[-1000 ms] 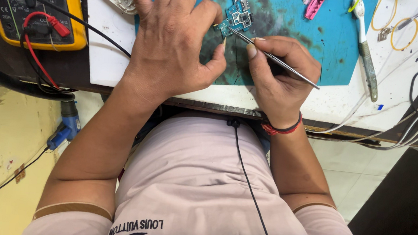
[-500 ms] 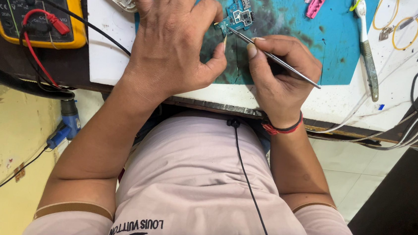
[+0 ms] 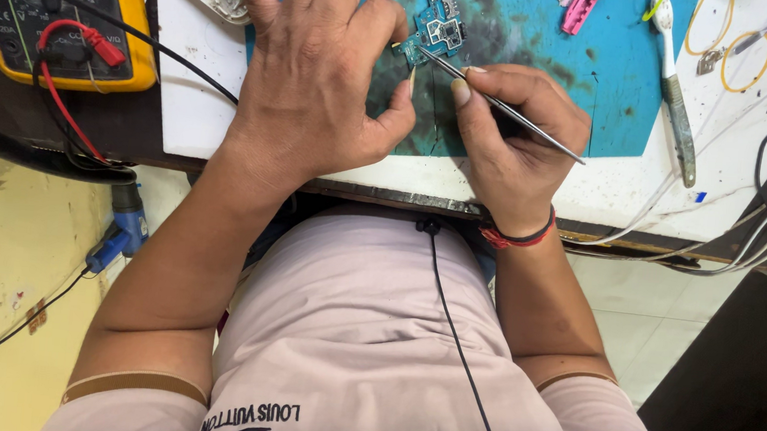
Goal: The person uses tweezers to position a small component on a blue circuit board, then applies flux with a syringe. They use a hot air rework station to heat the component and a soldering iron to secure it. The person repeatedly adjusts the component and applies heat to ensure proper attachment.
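Head view is showing the left hand (image 3: pixel 316 83) pressing flat beside the small circuit board (image 3: pixel 436 30) on the blue mat (image 3: pixel 541 73), the right hand (image 3: pixel 512 144) pinching metal tweezers (image 3: pixel 501 106) whose tips are probing it, likely needing steady aim.

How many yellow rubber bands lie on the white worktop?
2. One thin yellow rubber band lies right of the blue work mat; another yellow rubber band sits just up-left, cut by the picture's top edge. More could lie out of view.

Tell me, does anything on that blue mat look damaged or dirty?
Yes. The blue mat has dark, scorched-looking stains, mostly around the small circuit board that the left hand steadies and the right hand probes with a thin metal tool.
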